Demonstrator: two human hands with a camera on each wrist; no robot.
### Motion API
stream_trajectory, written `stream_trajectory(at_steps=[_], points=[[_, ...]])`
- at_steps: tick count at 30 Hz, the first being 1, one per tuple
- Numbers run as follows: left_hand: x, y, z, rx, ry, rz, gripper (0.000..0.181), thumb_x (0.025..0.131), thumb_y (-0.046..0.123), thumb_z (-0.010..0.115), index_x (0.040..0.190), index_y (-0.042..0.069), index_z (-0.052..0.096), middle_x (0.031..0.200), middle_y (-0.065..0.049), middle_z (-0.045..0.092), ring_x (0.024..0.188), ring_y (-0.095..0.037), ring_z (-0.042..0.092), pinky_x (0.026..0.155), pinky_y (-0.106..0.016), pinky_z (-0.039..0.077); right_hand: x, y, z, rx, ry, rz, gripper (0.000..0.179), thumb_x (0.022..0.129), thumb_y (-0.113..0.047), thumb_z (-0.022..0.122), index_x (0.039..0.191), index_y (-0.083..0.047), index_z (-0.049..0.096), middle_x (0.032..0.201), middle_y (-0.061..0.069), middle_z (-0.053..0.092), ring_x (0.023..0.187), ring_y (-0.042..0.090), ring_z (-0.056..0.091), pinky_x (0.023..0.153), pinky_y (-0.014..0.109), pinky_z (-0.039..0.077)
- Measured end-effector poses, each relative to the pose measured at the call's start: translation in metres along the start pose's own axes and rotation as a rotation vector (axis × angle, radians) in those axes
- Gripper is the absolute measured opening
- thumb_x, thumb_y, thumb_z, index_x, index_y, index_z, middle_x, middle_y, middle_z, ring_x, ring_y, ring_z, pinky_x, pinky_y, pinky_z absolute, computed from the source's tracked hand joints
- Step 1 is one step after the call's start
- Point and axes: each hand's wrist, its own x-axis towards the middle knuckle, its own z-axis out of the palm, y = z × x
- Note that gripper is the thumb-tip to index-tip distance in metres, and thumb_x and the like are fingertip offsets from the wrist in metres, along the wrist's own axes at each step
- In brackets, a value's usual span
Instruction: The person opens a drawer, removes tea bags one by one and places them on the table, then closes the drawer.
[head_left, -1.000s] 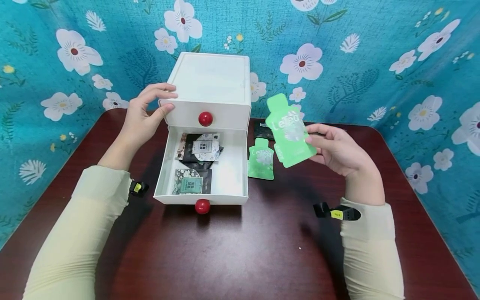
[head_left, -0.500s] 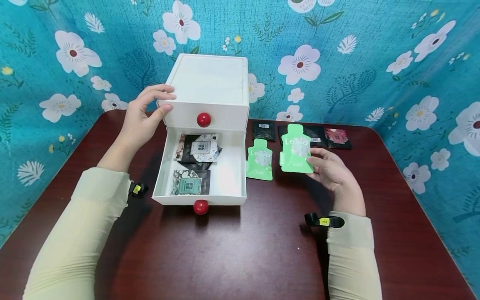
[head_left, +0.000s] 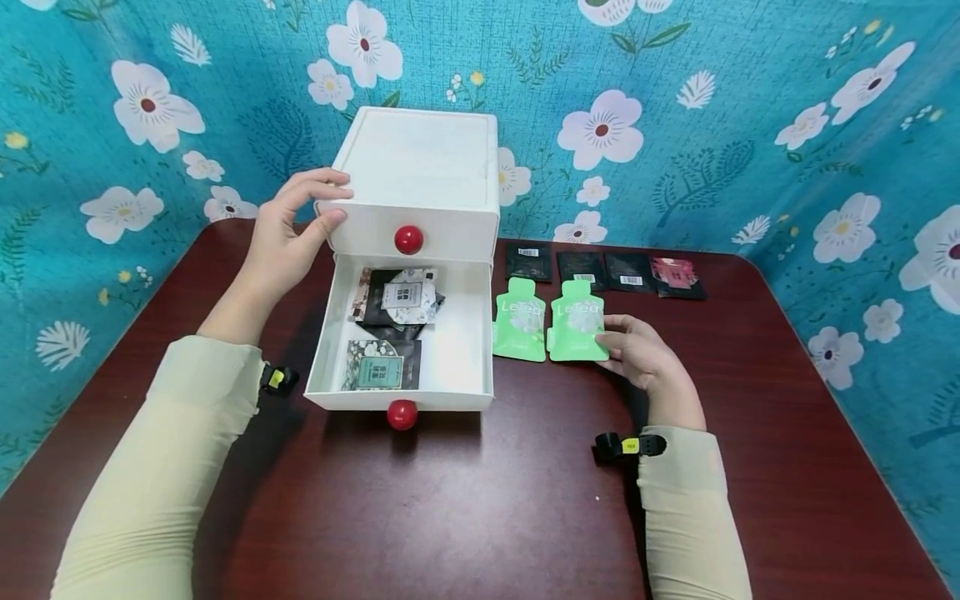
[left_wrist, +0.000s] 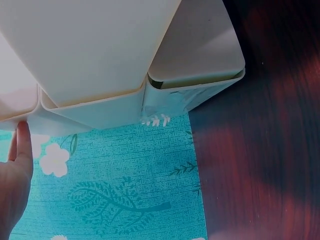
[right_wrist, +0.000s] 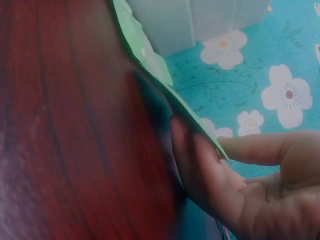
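Note:
In the head view, a white two-drawer box (head_left: 420, 158) stands with its lower drawer (head_left: 457, 358) pulled out. My left hand (head_left: 288, 221) holds the box's front left corner, fingers over the top edge and thumb at the front. My right hand (head_left: 637, 354) pinches the lower right edge of a green bottle-shaped LeTea sachet (head_left: 577, 329), low over the table. The right wrist view shows that sachet (right_wrist: 192, 115) tilted between thumb and fingers. A matching green sachet (head_left: 520, 329) lies just left of it. Several tea sachets (head_left: 382, 367) lie in the drawer.
Along the back of the dark wooden table (head_left: 480, 508) are several black sachets (head_left: 528, 262) and one red-and-black sachet (head_left: 677, 275) at the right end. Red ball knobs (head_left: 402, 414) stick out from the drawers. A blue floral cloth (head_left: 697, 150) hangs behind.
My right hand has brought the green sachet down and left, beside the other green one, uncovering the row of sachets behind. My left hand stays on the box.

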Motion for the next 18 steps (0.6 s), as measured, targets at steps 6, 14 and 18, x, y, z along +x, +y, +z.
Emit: stream_trajectory(at_steps=[6, 14, 18], points=[[-0.001, 0.001, 0.001, -0.005, 0.013, -0.007, 0.024, 0.098, 0.014, 0.062, 0.119, 0.005, 0.069, 0.136, -0.006, 0.060, 0.135, -0.012, 0.048, 0.107, -0.024, 0.047, 0.002, -0.002, 0.005, -0.091, 0.069, 0.024, 0.059, 0.103, -0.009, 0.045, 0.154, 0.002, 0.017, 0.120, 0.006, 0.049, 0.088, 0.000, 0.061, 0.077, 0.017, 0.055], [-0.002, 0.001, 0.000, -0.004, 0.012, -0.014, 0.025, 0.098, 0.012, 0.062, 0.120, 0.005, 0.068, 0.137, -0.007, 0.059, 0.136, -0.014, 0.048, 0.105, -0.023, 0.049, -0.005, -0.005, 0.004, -0.214, 0.138, 0.069, 0.053, 0.104, -0.018, 0.050, 0.150, 0.001, 0.030, 0.121, 0.008, 0.047, 0.085, 0.008, 0.053, 0.078, 0.016, 0.054], [-0.001, 0.002, 0.001, -0.003, 0.005, -0.010, 0.024, 0.098, 0.011, 0.061, 0.120, 0.005, 0.068, 0.137, -0.006, 0.059, 0.136, -0.014, 0.047, 0.104, -0.022, 0.049, -0.011, -0.007, 0.000, -0.272, 0.163, 0.050, 0.049, 0.105, -0.019, 0.048, 0.147, 0.004, 0.035, 0.121, 0.014, 0.054, 0.086, 0.009, 0.061, 0.082, 0.019, 0.057]])
